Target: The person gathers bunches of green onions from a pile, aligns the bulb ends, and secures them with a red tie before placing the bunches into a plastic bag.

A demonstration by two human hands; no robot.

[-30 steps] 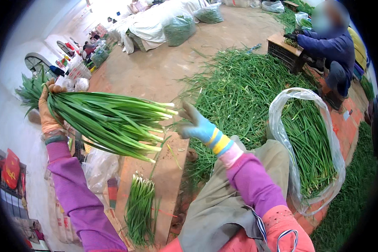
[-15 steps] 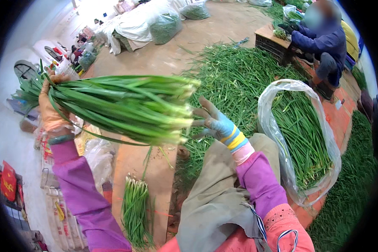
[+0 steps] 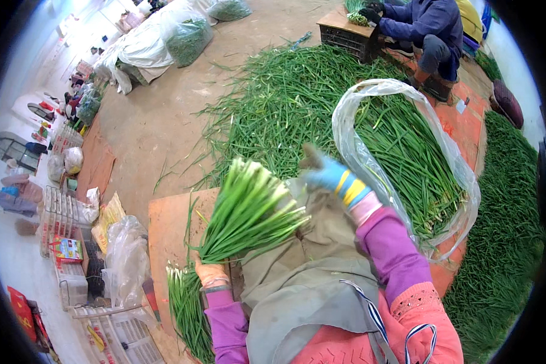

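My left hand [image 3: 211,273], in an orange glove, is closed round the leafy part of a bunch of green chives [image 3: 239,218]. The pale stem ends fan out up and to the right, in front of my lap. My right hand [image 3: 329,175], in a blue glove with yellow bands, is raised beyond my knees, to the right of the stem ends and apart from them. Its fingers are smeared by motion. A second bunch of chives [image 3: 185,309] lies on the wooden board [image 3: 170,215], partly hidden by my left hand and sleeve.
A heap of loose chives [image 3: 279,112] spreads over the floor ahead. On my right stands an open clear plastic bag [image 3: 346,124] full of chives, with more greens [image 3: 497,242] beyond. A person [image 3: 428,27] sits at a crate [image 3: 346,42]. Crumpled plastic [image 3: 127,261] lies left.
My left hand has swung the bunch down and right, and its stems now point up and right. My right hand is apart from the stem ends. The view has shifted.
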